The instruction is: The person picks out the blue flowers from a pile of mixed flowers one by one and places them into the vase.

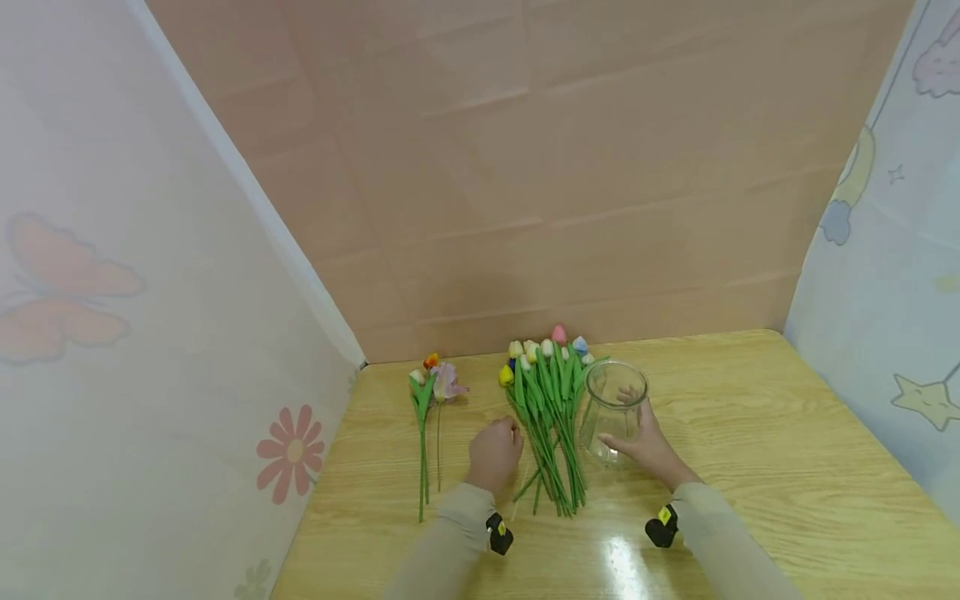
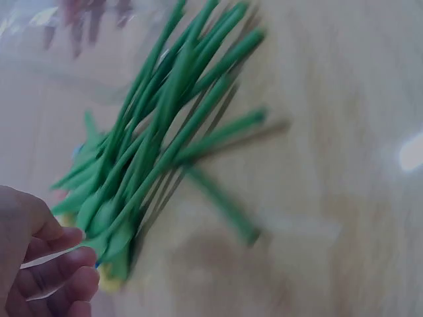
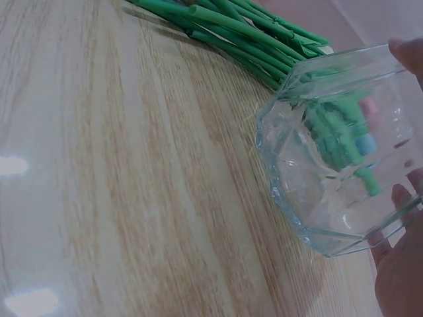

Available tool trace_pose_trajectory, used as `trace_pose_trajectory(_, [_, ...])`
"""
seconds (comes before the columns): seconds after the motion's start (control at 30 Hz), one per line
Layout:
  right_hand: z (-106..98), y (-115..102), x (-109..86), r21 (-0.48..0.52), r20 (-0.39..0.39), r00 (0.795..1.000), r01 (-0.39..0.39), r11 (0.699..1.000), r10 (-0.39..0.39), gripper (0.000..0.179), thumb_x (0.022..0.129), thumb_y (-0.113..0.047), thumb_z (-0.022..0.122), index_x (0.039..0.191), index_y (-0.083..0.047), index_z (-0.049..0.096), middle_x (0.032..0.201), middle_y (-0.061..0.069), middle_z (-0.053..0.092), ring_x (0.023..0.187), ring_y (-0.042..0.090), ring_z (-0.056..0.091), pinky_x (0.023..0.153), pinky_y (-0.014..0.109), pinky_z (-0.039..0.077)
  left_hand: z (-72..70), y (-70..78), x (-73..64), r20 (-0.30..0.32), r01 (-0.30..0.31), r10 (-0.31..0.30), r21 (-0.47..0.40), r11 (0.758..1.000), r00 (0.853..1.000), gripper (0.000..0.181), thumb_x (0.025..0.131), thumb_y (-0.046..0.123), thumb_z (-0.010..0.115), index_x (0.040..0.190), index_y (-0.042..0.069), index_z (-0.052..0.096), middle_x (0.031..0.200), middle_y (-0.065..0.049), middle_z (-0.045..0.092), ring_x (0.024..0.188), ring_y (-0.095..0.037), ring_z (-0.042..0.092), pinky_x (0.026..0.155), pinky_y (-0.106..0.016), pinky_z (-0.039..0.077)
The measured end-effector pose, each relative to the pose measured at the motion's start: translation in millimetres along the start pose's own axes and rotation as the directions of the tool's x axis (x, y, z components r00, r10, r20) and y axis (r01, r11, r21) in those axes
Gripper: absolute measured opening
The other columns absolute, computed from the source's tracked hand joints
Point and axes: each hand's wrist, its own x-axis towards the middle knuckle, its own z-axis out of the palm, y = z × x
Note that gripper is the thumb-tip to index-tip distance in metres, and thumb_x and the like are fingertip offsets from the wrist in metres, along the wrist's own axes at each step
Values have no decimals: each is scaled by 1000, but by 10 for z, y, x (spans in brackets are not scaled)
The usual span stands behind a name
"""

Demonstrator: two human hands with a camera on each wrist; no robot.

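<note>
My right hand [image 1: 647, 444] grips the vase [image 1: 598, 421] between thumb and fingers; left hand [image 1: 496, 454] loosely curled, holds nothing visible, tulips [image 1: 553, 408] just right of its fingers. Slick glass could slip if my grip slackens.

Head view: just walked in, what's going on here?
A person has the right grip around the side of a clear glass vase. The left grip, fingers curled, is beside a bunch of artificial tulips; it shows nothing held, and contact is hard to tell. The bunch lies on the wooden table between the two, heads toward the far edge. Farther left lie a pinkish flower and a few more tulips. No stems are in the vase yet.
</note>
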Motion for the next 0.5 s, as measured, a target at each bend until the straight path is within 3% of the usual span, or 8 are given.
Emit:
trace_pose_trajectory(0.1, [-3,-2,8,1,-1,1000,-4,1000,4,90,84,-13,76,150,-7,14,151,27,23,143,51,4,103,76,10,160,74,-21,89,27,-23,-36,999,996,10,94,18,62,88,15,70,67,3,65,44,-3,46,40,-21,35])
trace_pose_trajectory(0.27, [-10,-13,8,3,-1,1000,-8,1000,8,90,84,-13,76,149,-6,15,151,27,22,143,52,3,102,77,10,317,126,-67,205,151,-118,-154,976,972,20,96,20,60,77,15,60,61,4,55,50,-8,47,45,-26,37])
trace_pose_trajectory(0.4, [-11,-18,1,5,2,1000,-11,1000,11,89,84,-14,76,149,-4,16,151,28,21,143,52,2,102,77,10,402,123,-92,252,230,-165,-257,939,954,23,96,23,60,74,14,57,59,5,50,50,-10,44,46,-27,35])
trace_pose_trajectory(0.5, [-11,-22,-2,8,5,1000,-13,1000,13,89,84,-15,76,149,-4,16,152,27,20,143,52,2,102,76,9,448,110,-95,257,252,-173,-318,914,951,22,95,22,61,76,12,59,60,4,51,52,-10,44,48,-26,35])
